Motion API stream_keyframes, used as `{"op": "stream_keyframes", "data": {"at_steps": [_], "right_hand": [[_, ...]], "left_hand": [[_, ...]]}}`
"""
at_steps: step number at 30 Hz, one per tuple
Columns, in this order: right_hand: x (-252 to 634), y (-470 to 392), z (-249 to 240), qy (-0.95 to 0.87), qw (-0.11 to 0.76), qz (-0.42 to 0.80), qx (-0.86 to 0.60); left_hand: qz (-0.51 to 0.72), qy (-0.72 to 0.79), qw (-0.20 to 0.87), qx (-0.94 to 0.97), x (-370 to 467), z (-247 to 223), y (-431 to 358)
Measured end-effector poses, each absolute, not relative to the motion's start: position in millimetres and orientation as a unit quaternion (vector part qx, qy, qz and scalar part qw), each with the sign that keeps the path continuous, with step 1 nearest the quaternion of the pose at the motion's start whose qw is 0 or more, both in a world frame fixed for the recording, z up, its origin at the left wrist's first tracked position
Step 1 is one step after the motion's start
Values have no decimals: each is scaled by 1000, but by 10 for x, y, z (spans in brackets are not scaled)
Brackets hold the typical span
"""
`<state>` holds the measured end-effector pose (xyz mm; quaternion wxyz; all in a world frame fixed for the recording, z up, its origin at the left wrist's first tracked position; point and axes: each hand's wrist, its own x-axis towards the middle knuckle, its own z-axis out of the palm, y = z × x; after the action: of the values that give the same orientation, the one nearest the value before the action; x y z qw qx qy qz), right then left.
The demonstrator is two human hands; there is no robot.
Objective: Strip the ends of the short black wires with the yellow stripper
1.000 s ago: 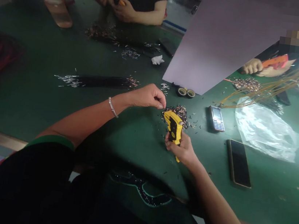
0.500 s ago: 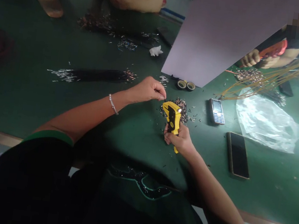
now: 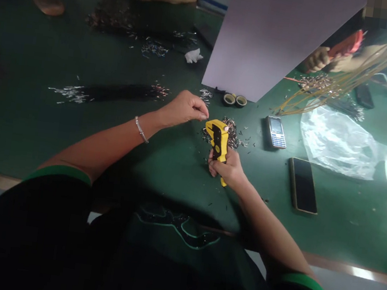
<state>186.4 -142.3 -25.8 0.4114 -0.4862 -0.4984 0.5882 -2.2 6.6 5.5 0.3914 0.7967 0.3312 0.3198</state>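
"So, how is the yellow wire stripper being held?"

"By its pistol grip, in the right hand, with fingers wrapped round the handle. Its nose is turned leftward, presumably so that it is presented to the left hand."

"And what can be told of that left hand?"

"It is held just beside the stripper's nose. Thumb and fingertips are closed in a pinch, as would suit something thin, though whether anything is held between them cannot be told."

"What is gathered nearby?"

"A heap of black and coppery clippings is seen just behind the stripper's head, with stray bits scattered round it; probably that spot is where offcuts are let fall from the tool."

"What is laid farther from the stripper?"

"To its left, a bundle of black wires is stretched lengthwise, its coppery ends turned toward the stripper, likely so that they can be reached by the left hand. Beyond the stripper, two rolls of tape are set side by side, near small silvery pieces. To its right, a keypad phone is laid, and farther right a smartphone and a clear plastic bag, apparently placed there to be out of the hands' way."

"And past those?"

"A red tool is held by a co-worker's hand, well apart from the stripper."
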Motion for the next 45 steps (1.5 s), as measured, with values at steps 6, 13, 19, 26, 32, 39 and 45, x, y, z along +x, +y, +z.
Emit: {"op": "stream_keyframes", "data": {"at_steps": [6,13,19,26,32,39,45], "right_hand": [[1824,-1371,-273,-495,413,582,-495],[1848,-1353,-287,-484,418,604,-475],[1889,-1365,-261,-473,421,614,-470],[1987,-1444,-150,-522,419,566,-482],[1953,-1551,-40,-732,300,333,-513],[1709,-1662,-35,-858,118,118,-486],[1731,-1650,-49,-856,87,105,-499]], "left_hand": [[317,341,388,795,-36,54,87],[319,355,388,788,-72,80,63],[330,350,388,786,-49,74,2],[384,390,384,744,-94,103,37],[423,403,333,740,-149,249,-28],[423,357,200,808,-157,337,-173],[412,313,83,851,-115,304,-281]]}}
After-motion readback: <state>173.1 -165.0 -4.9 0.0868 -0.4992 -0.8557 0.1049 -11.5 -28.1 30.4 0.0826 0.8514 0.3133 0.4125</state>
